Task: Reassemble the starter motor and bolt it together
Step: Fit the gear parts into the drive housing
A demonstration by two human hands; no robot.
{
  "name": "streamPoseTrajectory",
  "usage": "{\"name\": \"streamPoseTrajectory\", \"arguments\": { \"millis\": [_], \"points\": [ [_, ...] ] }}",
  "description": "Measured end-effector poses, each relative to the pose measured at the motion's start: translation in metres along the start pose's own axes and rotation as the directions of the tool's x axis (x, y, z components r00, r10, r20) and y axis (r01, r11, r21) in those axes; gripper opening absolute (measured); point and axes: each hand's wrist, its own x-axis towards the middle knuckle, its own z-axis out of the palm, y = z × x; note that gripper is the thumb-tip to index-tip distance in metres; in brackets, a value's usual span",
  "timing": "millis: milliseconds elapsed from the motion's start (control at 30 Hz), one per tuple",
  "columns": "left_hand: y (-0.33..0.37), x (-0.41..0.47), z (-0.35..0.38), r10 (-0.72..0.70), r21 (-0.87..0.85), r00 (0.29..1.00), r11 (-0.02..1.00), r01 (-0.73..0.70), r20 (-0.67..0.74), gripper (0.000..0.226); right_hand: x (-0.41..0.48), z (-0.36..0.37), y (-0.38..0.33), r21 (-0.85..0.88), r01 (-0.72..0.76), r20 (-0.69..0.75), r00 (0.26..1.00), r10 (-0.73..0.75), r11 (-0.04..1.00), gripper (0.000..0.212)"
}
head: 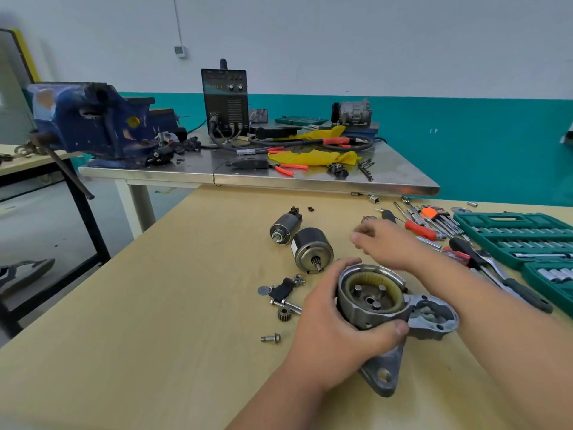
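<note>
step: refit planet gears | left hand (333,332) clamps drive-end housing (376,301) near bench (155,305) front-right | right hand (386,245) fingers curled, blurred, contents unclear, toward right edge | next: seat pinion gear (283,314) on carrier pins

a cast housing (387,308) is held over the wooden desk (155,321) in the grip of the left hand (335,330), fingers wrapped round its round end, open side up. three pins and a toothed ring are seen inside it. the right hand (384,243) is stretched out beyond it, fingers blurred, near a red screwdriver (421,230). a motor body (311,254) and a solenoid (285,228) lie side by side further back. a small gear (284,314), a bolt (271,338) and a black lever (283,290) lie left of the housing. a green socket set (521,240) is open at the right.
</note>
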Motion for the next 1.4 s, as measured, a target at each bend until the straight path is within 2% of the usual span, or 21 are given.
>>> {"name": "streamPoseTrajectory", "arguments": {
  "millis": [100,167,233,267,333,400,533,567,767,900,1033,1133,1200,1267,1333,1400],
  "points": [
    [-0.004,-0.003,-0.01,0.031,0.02,0.995,0.999,-0.029,-0.09,0.066,0.018,0.001,-0.044,-0.001,-0.005,0.175,0.985,0.005,1.0,0.061],
    [-0.005,-0.004,-0.022,0.05,0.042,0.988,0.998,-0.045,-0.143,0.064,0.024,0.012,-0.065,-0.18,-0.007,0.3,0.952,0.062,0.984,0.079],
    [-0.007,-0.004,-0.034,0.052,0.044,0.982,0.998,-0.045,-0.182,0.06,0.026,0.028,-0.074,-0.317,-0.002,0.366,0.922,0.124,0.948,0.08],
    [-0.007,-0.003,-0.037,0.045,0.042,0.98,0.998,-0.038,-0.196,0.06,0.028,0.035,-0.075,-0.322,-0.005,0.358,0.925,0.127,0.947,0.071],
    [-0.009,-0.004,-0.04,0.027,0.046,0.981,0.999,-0.018,-0.194,0.064,0.029,0.043,-0.074,-0.232,-0.028,0.3,0.949,0.099,0.972,0.05],
    [-0.011,-0.004,-0.039,0.011,0.05,0.986,0.999,-0.003,-0.164,0.069,0.029,0.046,-0.066,-0.093,-0.044,0.231,0.971,0.065,0.995,0.044],
    [-0.013,-0.003,-0.04,0.022,0.062,0.991,0.998,-0.014,-0.134,0.067,0.009,0.042,-0.045,-0.063,0.082,0.081,0.994,-0.077,0.995,0.085],
    [-0.013,-0.002,-0.04,0.024,0.065,0.992,0.998,-0.015,-0.128,0.066,0.004,0.04,-0.04,-0.038,0.12,0.036,0.992,-0.119,0.992,0.089],
    [-0.013,-0.003,-0.037,-0.002,0.026,0.993,1.0,0.005,-0.115,0.069,-0.029,0.019,-0.018,0.165,0.297,-0.28,0.929,-0.244,0.94,0.088],
    [-0.014,-0.003,-0.036,-0.009,0.014,0.993,1.0,0.011,-0.116,0.074,-0.055,0.008,-0.01,0.167,0.374,-0.406,0.869,-0.282,0.912,0.095],
    [-0.014,-0.003,-0.035,-0.026,0.003,0.991,1.0,0.027,-0.128,0.075,-0.073,0.005,-0.003,0.26,0.381,-0.476,0.85,-0.225,0.887,0.094],
    [-0.012,-0.004,-0.034,-0.027,0.014,0.989,0.999,0.03,-0.144,0.074,-0.079,0.002,-0.002,0.432,0.318,-0.442,0.89,-0.11,0.844,0.08],
    [-0.012,-0.004,-0.034,-0.025,0.026,0.988,0.999,0.029,-0.156,0.072,-0.08,0.0,-0.001,0.545,0.285,-0.416,0.908,-0.041,0.789,0.064],
    [-0.011,-0.005,-0.034,-0.021,0.031,0.986,0.999,0.027,-0.165,0.073,-0.078,-0.002,0.0,0.699,0.242,-0.362,0.931,0.042,0.672,0.055],
    [-0.01,-0.005,-0.034,-0.019,0.036,0.986,0.999,0.025,-0.167,0.072,-0.075,-0.002,-0.003,0.904,0.133,-0.206,0.968,0.143,0.405,0.061],
    [-0.009,-0.005,-0.033,-0.019,0.035,0.986,0.999,0.026,-0.167,0.07,-0.075,-0.005,-0.009,0.988,-0.016,-0.015,0.979,0.204,0.153,0.056]
  ]
}}
